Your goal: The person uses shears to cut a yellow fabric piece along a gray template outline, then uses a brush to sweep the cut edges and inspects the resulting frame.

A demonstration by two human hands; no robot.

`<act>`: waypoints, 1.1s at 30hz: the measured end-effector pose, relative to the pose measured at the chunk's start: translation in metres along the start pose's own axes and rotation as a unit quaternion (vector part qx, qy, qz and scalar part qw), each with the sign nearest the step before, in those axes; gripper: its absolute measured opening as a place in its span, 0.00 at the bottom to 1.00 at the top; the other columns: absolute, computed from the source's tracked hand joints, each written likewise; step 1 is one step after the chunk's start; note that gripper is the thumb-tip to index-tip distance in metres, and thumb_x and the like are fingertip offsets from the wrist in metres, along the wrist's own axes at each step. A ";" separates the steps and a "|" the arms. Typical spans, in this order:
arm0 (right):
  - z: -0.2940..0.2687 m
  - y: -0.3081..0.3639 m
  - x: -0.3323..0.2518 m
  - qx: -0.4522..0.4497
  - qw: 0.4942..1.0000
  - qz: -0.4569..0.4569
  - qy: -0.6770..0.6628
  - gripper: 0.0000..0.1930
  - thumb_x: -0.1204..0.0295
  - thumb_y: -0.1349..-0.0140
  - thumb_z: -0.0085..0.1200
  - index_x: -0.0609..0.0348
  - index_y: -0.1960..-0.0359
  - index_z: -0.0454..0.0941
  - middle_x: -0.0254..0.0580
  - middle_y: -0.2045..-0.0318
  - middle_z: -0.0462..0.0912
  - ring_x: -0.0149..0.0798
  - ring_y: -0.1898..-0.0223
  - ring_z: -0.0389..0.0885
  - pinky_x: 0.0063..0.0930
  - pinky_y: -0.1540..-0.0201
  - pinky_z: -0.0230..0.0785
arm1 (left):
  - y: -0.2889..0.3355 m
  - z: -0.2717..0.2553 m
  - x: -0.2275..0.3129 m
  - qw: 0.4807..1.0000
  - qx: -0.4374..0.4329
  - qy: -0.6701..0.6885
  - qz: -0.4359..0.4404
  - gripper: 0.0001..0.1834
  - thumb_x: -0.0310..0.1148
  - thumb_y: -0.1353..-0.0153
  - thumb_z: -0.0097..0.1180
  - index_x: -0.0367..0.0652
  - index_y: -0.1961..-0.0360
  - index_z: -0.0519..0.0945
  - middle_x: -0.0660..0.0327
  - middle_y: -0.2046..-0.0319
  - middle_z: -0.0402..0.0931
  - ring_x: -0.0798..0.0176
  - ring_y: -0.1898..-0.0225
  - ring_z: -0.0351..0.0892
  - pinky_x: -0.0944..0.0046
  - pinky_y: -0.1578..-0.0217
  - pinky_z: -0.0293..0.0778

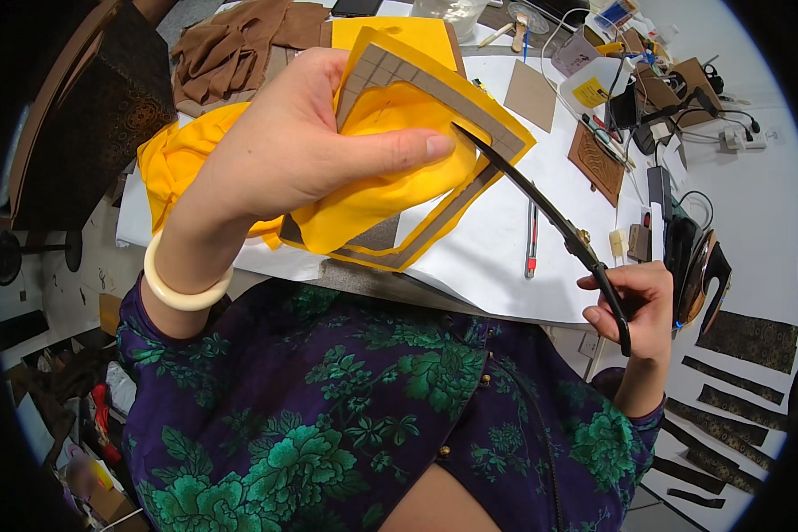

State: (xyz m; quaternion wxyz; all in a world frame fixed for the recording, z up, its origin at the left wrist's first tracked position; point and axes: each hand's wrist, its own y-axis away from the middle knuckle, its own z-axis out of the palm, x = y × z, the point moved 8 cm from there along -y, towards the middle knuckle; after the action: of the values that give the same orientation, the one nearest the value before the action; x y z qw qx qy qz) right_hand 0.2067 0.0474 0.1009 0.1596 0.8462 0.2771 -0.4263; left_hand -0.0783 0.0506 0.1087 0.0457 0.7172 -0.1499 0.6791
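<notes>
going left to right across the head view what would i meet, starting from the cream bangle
Cream bangle → left hand → scissor tip → craft knife → right hand → dark patterned rectangular panel. The yellow cloth is left out, as it spreads behind the left hand.

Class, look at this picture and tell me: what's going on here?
A person's left hand holds yellow cloth together with a grey, yellow-edged frame over the table. The right hand grips black scissors, their tip at the frame's inner edge, beside the left thumb. A slim tool lies on white paper.
</notes>
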 end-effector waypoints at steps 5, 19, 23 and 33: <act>0.002 -0.004 -0.004 -0.022 0.999 -0.025 -0.006 0.20 0.67 0.58 0.69 0.72 0.68 0.81 0.24 0.91 0.65 0.16 0.89 0.59 0.13 0.84 0.43 | 0.000 0.005 0.000 1.000 0.005 0.011 0.001 0.16 0.33 0.45 0.63 0.37 0.57 0.78 0.65 0.66 0.80 0.75 0.66 0.77 0.73 0.63 0.74; 0.004 -0.008 -0.008 -0.016 1.000 -0.017 -0.003 0.17 0.69 0.58 0.69 0.70 0.69 0.82 0.25 0.90 0.66 0.16 0.88 0.58 0.12 0.84 0.43 | -0.002 0.011 -0.005 0.999 -0.005 0.043 -0.008 0.16 0.32 0.46 0.63 0.36 0.56 0.78 0.65 0.65 0.80 0.74 0.65 0.77 0.72 0.62 0.73; 0.004 -0.008 -0.007 -0.005 1.000 -0.015 0.009 0.18 0.68 0.58 0.69 0.70 0.69 0.82 0.25 0.90 0.66 0.17 0.88 0.58 0.12 0.84 0.43 | -0.003 0.014 -0.008 1.000 -0.014 0.022 -0.007 0.17 0.32 0.46 0.64 0.36 0.57 0.78 0.64 0.65 0.80 0.75 0.66 0.75 0.72 0.63 0.72; 0.003 -0.011 -0.011 -0.019 0.999 -0.031 0.023 0.19 0.67 0.58 0.69 0.70 0.69 0.81 0.25 0.91 0.65 0.17 0.88 0.59 0.13 0.85 0.44 | -0.003 0.013 -0.010 1.000 0.000 0.002 -0.014 0.17 0.32 0.48 0.64 0.35 0.58 0.78 0.63 0.67 0.79 0.74 0.67 0.75 0.71 0.63 0.72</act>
State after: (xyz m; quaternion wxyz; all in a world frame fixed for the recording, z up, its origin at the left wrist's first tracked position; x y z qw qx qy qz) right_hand 0.1932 0.0514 0.1076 0.1561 0.8438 0.3145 -0.4058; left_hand -0.0655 0.0514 0.0981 0.0555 0.7180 -0.1397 0.6796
